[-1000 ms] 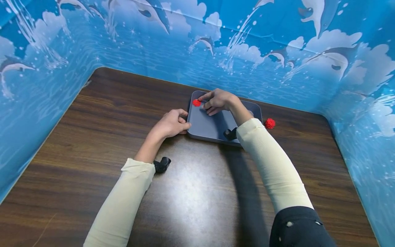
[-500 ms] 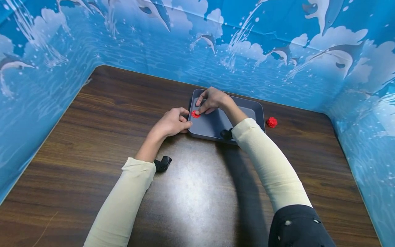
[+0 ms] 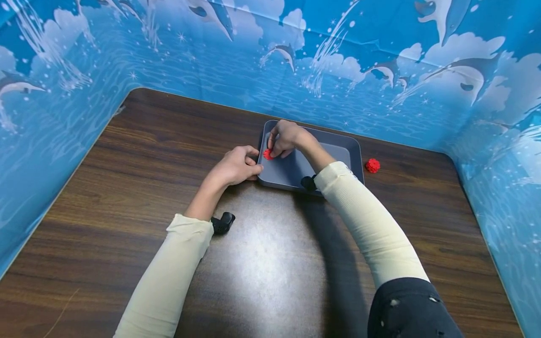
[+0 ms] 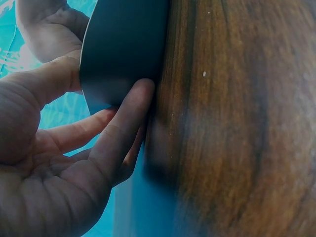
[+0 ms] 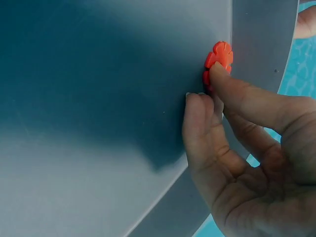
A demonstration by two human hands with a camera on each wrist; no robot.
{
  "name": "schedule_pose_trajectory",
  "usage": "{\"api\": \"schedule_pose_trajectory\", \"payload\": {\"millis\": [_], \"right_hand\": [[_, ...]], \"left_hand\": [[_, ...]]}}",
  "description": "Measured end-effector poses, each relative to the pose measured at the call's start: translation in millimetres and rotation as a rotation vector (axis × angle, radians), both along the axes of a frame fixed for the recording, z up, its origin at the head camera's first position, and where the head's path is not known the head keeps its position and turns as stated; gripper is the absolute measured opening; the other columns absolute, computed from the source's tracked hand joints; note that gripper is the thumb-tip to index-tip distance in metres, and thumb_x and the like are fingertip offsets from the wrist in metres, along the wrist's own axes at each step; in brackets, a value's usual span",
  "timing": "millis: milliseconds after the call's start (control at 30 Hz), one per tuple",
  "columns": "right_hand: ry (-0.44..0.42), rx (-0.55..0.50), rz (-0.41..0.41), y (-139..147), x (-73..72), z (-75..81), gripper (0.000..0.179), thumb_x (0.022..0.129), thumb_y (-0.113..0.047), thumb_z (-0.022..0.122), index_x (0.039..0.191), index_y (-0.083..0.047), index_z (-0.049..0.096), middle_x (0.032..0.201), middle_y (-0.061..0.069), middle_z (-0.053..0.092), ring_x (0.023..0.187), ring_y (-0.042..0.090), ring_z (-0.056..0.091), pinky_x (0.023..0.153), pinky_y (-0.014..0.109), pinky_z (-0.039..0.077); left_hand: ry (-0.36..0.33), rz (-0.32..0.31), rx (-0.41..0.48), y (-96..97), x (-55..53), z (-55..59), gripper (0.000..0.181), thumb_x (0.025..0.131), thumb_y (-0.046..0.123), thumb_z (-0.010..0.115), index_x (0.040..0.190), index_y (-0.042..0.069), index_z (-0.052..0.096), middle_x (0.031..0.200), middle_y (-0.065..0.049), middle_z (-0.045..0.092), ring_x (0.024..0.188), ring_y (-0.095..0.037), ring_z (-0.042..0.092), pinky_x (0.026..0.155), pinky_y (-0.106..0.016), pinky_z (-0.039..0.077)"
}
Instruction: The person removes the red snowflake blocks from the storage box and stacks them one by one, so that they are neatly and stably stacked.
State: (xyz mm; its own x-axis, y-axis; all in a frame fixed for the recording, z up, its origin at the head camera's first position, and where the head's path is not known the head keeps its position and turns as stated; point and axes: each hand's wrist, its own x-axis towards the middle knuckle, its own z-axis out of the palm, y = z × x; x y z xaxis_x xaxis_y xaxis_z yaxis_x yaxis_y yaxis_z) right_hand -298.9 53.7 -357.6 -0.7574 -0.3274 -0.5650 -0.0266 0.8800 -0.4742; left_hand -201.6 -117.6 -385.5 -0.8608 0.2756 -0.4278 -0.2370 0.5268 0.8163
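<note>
My left hand (image 3: 235, 166) holds the grey rectangular tray (image 3: 281, 176) by its left wall. In the left wrist view, the thumb reaches over the rim and the fingertips (image 4: 144, 88) lie against the outer wall, low by the table. Inside the tray, near its left end, my right hand (image 3: 289, 138) pinches a small red flower-shaped plastic disc (image 5: 221, 55). The thumb lies on the disc's face; other fingers are bent behind it and partly hide it. The disc is close to the tray's side wall.
A red rounded cluster (image 3: 373, 165) of similar petal-like pieces sits on the dark wood table (image 3: 139, 155), right of the tray. A blue dolphin-print cloth (image 3: 236, 70) stands up around the table's back and sides.
My right hand has gone from hovering with spread fingers beside the red disc to pinching it. The disc has shifted slightly towards the near side of the tray. The left hand stays at the tray.
</note>
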Motion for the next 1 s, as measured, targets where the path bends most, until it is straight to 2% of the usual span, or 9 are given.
{"api": "schedule_pose_trajectory", "payload": {"millis": [200,367,567,767,1000], "right_hand": [[-0.062,-0.065,-0.018,1.6,-1.0,-0.6,0.01,0.098,0.002,0.07,0.107,-0.002,0.068,0.099,0.008,0.066,0.085,0.017,0.07,0.089,0.035,0.068],[-0.115,-0.155,-0.096,9.1,-0.5,-1.4,0.01,0.101,0.003,0.068,0.111,0.002,0.065,0.097,0.011,0.068,0.088,0.02,0.073,0.092,0.037,0.068],[-0.16,-0.2,-0.157,19.1,-0.2,2.6,0.01,0.104,0.001,0.067,0.113,0.002,0.063,0.102,0.014,0.068,0.091,0.021,0.075,0.096,0.039,0.066],[-0.215,-0.26,-0.22,36.9,-2.2,8.7,0.013,0.105,0.002,0.064,0.117,0.003,0.06,0.113,0.018,0.062,0.089,0.021,0.076,0.097,0.039,0.066],[-0.203,-0.276,-0.248,65.7,-4.0,17.8,0.014,0.107,0.004,0.06,0.121,0.005,0.059,0.118,0.019,0.057,0.093,0.021,0.076,0.098,0.038,0.066]], "left_hand": [[-0.004,0.006,0.004,-1.7,0.2,0.2,0.057,0.108,0.014,0.064,0.16,0.003,0.045,0.129,-0.022,0.072,0.113,-0.034,0.078,0.102,-0.045,0.063],[-0.009,0.003,0.008,-1.9,0.1,-0.6,0.058,0.108,0.015,0.064,0.161,0.003,0.044,0.13,-0.022,0.072,0.113,-0.035,0.078,0.103,-0.046,0.062],[-0.02,0.003,0.01,-0.7,0.2,0.8,0.06,0.108,0.015,0.065,0.162,0.004,0.043,0.131,-0.021,0.072,0.114,-0.034,0.078,0.104,-0.046,0.062],[-0.024,0.0,0.009,-0.5,0.4,0.4,0.061,0.108,0.016,0.066,0.163,0.004,0.042,0.132,-0.021,0.071,0.114,-0.035,0.077,0.105,-0.047,0.061],[-0.034,0.001,0.041,-2.8,-0.4,-1.1,0.061,0.109,0.014,0.065,0.164,0.003,0.04,0.133,-0.023,0.069,0.118,-0.036,0.075,0.107,-0.046,0.061]]}}
